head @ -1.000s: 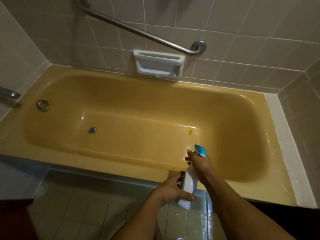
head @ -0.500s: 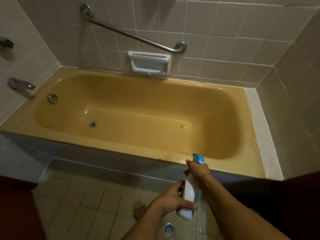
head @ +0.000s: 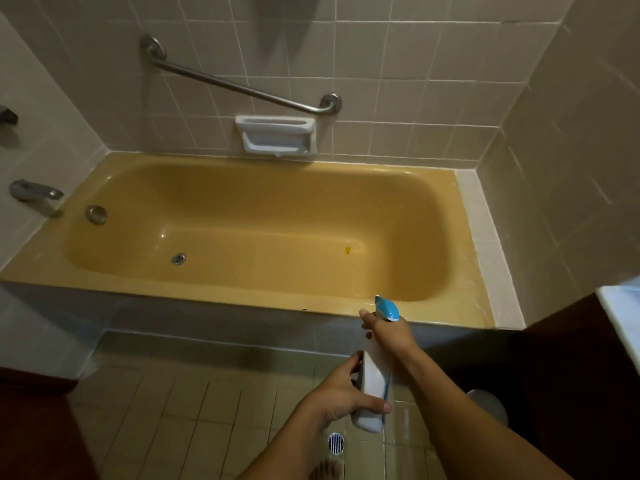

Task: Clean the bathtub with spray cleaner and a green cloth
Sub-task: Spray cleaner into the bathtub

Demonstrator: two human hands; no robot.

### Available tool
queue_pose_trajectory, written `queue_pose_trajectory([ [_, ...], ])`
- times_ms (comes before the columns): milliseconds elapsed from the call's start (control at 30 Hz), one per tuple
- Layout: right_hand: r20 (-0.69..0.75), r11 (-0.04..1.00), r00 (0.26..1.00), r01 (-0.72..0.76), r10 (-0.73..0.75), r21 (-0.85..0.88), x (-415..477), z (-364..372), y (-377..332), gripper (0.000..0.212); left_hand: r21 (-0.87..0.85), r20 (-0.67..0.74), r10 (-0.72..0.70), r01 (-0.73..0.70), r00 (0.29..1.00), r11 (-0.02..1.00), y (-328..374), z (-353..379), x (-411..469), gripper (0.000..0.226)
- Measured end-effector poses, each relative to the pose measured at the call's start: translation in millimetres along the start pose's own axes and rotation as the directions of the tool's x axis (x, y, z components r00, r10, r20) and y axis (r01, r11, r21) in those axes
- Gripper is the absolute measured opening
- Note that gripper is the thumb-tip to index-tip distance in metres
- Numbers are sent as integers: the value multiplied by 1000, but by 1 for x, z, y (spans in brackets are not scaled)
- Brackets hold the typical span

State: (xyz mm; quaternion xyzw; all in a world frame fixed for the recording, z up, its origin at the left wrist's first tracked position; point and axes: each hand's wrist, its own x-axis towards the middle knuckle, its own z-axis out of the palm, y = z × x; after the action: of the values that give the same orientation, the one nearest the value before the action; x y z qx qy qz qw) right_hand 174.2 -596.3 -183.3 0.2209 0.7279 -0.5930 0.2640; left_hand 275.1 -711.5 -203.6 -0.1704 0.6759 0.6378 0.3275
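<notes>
Head view. Far left, the tub spout [head: 34, 192] overhangs the mustard-yellow bathtub [head: 277, 202], whose basin looks dry, with a yellow speck [head: 347, 250] on its floor. Nearer, the left hand [head: 341, 393] grips the base of the white spray bottle [head: 372, 389]. The right hand [head: 389, 332] grips its neck, nozzle toward the tub. No green cloth is visible, so spraying and wiping appear yet to be done.

The tub [head: 242, 188] is coloured mustard yellow, with one brighter yellow spot [head: 347, 250] on its bottom. The bottle [head: 372, 379] is white, capped in light blue. The wall [head: 415, 64] is tiled beige with pale grout, the floor [head: 173, 410] tan with dark grout. The soap dish [head: 275, 135] is white.
</notes>
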Motion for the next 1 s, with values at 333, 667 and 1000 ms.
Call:
queue_pose_trajectory([
  [333,-118,932,940,334,-320,138,-106,-159,-25,41,298,332,186,-290,925,909,104,81,8,116],
  [667,-699,808,639,570,-321,150,-227,-359,-7,25,312,650,356,-663,672,681,211,292,15,108],
  [1000,-861,773,380,634,-339,-24,-249,-577,-7,20,208,746,445,-808,496,551,292,527,40,87],
])
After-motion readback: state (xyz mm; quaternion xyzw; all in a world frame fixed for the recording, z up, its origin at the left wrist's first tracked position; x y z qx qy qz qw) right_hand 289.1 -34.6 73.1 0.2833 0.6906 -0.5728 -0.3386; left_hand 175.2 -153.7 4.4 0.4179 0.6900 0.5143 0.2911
